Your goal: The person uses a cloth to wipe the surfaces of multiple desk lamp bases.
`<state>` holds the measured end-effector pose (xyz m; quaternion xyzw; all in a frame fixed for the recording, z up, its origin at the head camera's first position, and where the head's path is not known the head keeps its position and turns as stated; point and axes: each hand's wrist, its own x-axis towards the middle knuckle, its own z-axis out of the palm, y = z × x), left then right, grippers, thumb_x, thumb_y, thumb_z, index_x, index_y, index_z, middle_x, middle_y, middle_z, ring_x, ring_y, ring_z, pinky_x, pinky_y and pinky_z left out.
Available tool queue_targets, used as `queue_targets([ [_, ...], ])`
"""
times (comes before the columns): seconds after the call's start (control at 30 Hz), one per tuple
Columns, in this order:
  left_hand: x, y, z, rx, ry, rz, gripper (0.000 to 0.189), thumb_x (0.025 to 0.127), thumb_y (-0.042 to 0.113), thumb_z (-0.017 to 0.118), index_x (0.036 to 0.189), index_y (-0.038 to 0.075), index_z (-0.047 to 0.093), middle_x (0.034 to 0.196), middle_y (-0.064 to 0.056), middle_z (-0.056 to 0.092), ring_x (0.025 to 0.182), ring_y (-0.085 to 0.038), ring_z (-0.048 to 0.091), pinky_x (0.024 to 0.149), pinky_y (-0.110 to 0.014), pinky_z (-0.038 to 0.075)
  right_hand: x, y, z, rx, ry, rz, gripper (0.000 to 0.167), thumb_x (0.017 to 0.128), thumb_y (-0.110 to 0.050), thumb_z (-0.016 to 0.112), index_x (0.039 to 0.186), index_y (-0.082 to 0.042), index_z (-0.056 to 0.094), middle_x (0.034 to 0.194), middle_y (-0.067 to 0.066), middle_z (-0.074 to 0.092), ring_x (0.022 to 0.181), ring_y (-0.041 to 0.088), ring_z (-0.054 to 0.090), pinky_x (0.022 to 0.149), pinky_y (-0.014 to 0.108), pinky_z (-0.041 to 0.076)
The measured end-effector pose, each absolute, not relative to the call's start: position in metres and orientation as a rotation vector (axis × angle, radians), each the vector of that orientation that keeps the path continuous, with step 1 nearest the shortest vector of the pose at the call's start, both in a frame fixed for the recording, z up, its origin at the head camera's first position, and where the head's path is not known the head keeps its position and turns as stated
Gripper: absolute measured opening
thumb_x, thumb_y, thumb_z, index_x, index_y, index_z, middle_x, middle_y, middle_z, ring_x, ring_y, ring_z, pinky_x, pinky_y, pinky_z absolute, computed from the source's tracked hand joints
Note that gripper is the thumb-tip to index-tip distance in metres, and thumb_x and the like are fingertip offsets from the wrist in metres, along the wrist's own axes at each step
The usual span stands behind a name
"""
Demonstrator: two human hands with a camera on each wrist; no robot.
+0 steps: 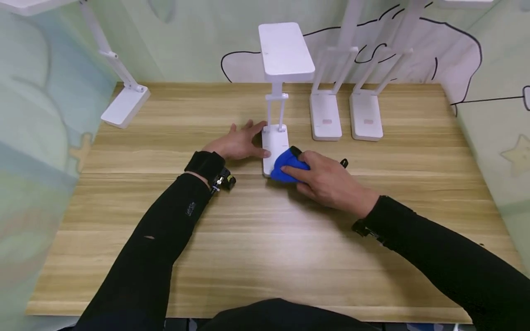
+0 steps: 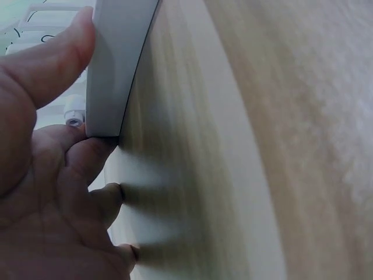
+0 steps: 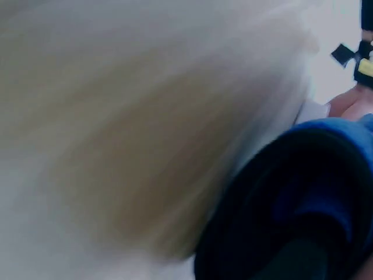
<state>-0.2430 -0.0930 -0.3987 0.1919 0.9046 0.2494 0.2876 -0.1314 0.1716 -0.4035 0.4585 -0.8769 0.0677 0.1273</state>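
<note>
A white desk lamp (image 1: 276,142) stands upright near the middle of the table, its flat head raised over the base. My left hand (image 1: 238,141) steadies the base from the left, thumb on its top edge. In the left wrist view the index finger of that hand (image 2: 46,175) lies at the base's corner, and other fingertips touch the tabletop. With my right hand (image 1: 331,180) I grip a bunched blue cloth with black edging (image 1: 287,164) against the base's near right part. In the right wrist view the cloth's dark rim (image 3: 233,216) looms large and blurred.
Two more white lamps, a nearer one (image 1: 325,117) and one further right (image 1: 366,117), stand on the table's back right. Another folding lamp (image 1: 126,106) is at the back left. The wood-grain table (image 1: 265,257) meets patterned wall coverings behind and at both sides.
</note>
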Motion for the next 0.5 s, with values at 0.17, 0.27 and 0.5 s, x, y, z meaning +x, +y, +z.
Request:
queue_targets([
  [0.17, -0.243, -0.096, -0.399, 0.53, 2.422, 0.665, 0.096, 0.089, 0.056, 0.065, 0.161, 0.027, 0.008, 0.168, -0.014, 0.004, 0.157, -0.024, -0.005, 0.124, -0.049, -0.016, -0.15, 0.146, -0.4, 1.32, -2.591, 0.113, 0.04, 0.091, -0.024, 0.069, 0.13, -0.014, 0.066, 0.104, 0.016, 0.058, 0.091, 0.025, 0.055, 0.079, 0.038, 0.056],
  [0.27, -0.243, -0.099, -0.4, 0.533, 2.419, 0.671, 0.093, 0.091, 0.052, 0.064, 0.161, 0.028, 0.008, 0.169, -0.013, 0.004, 0.157, -0.022, -0.007, 0.124, -0.049, -0.017, -0.171, 0.139, -0.397, 1.229, -2.625, 0.117, 0.037, 0.092, -0.022, 0.068, 0.127, -0.012, 0.068, 0.103, 0.018, 0.06, 0.088, 0.026, 0.057, 0.078, 0.04, 0.057],
  [0.5, -0.242, -0.101, -0.4, 0.536, 2.416, 0.682, 0.088, 0.095, 0.053, 0.059, 0.161, 0.027, 0.007, 0.169, -0.011, 0.001, 0.157, -0.021, -0.01, 0.123, -0.048, -0.019, -0.196, 0.131, -0.397, 0.947, -2.893, 0.283, 0.04, 0.098, -0.02, 0.057, 0.137, -0.012, 0.061, 0.114, 0.021, 0.058, 0.094, 0.026, 0.056, 0.081, 0.04, 0.056],
])
